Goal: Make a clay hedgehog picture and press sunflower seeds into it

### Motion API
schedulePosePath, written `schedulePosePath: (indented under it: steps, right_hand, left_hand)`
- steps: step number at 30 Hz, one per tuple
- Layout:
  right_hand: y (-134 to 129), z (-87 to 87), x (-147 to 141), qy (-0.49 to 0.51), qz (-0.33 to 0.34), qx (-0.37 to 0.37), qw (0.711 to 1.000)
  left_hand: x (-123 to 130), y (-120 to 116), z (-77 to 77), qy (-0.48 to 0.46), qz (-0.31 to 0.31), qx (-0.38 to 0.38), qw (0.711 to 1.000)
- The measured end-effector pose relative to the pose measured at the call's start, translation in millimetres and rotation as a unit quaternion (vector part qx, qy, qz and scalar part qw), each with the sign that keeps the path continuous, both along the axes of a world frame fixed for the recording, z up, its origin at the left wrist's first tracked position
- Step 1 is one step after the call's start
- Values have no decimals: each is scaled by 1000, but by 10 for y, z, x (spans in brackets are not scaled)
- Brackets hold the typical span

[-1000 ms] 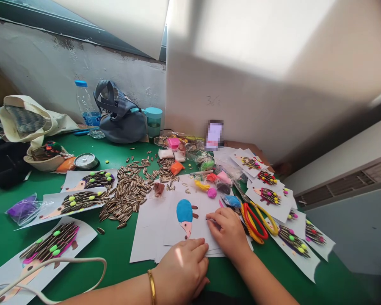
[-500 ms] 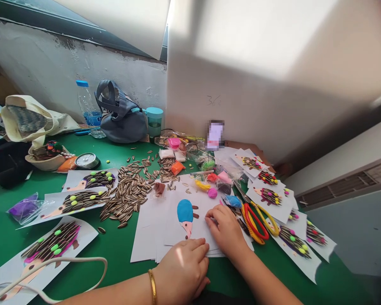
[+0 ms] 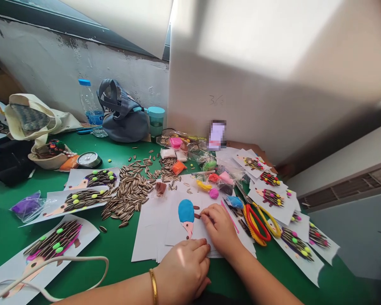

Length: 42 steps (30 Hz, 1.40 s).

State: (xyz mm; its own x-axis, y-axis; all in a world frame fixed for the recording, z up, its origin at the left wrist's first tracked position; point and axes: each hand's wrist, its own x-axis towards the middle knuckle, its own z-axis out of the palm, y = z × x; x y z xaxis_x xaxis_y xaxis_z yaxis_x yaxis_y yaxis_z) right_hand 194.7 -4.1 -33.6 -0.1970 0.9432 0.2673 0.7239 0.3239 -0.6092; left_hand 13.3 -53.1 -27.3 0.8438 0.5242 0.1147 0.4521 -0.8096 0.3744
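Observation:
A clay hedgehog (image 3: 186, 212) with a blue body and pink face lies on white paper (image 3: 174, 235) in front of me. Two small brown clay feet stick out from its right side. The fingertips of my right hand (image 3: 222, 228) are bent together at the outer end of the lower brown clay foot (image 3: 197, 216). My left hand (image 3: 186, 264), a gold bangle at its wrist, rests flat over the paper's lower edge with fingers stretched out. A pink stick tool (image 3: 230, 216) lies just beyond my right hand, near a blue clay packet (image 3: 234, 202).
Sunflower seeds (image 3: 130, 190) are heaped left of the paper. Scissors (image 3: 255, 216) with red and yellow handles lie on the right. Finished hedgehog cards (image 3: 51, 250) flank both sides. Clay packets (image 3: 178, 167), a phone (image 3: 216, 135), a cup (image 3: 155, 120) and a bag (image 3: 123, 120) stand behind.
My right hand has shifted left, its fingertips now at the lower brown foot. More of the pink stick tool shows. My left hand stays in place.

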Motion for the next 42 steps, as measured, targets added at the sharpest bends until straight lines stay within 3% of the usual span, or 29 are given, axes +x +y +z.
schedulePosePath:
  steps: [24,42]
  right_hand:
    - [-104,-24,-14,-75,-3,82,994]
    - [-183,56,67,-94,25,113,989]
  left_hand:
    - [10,6,-33,-17,10,15,1000]
    - [-1,17,81,18,2,-14,1000]
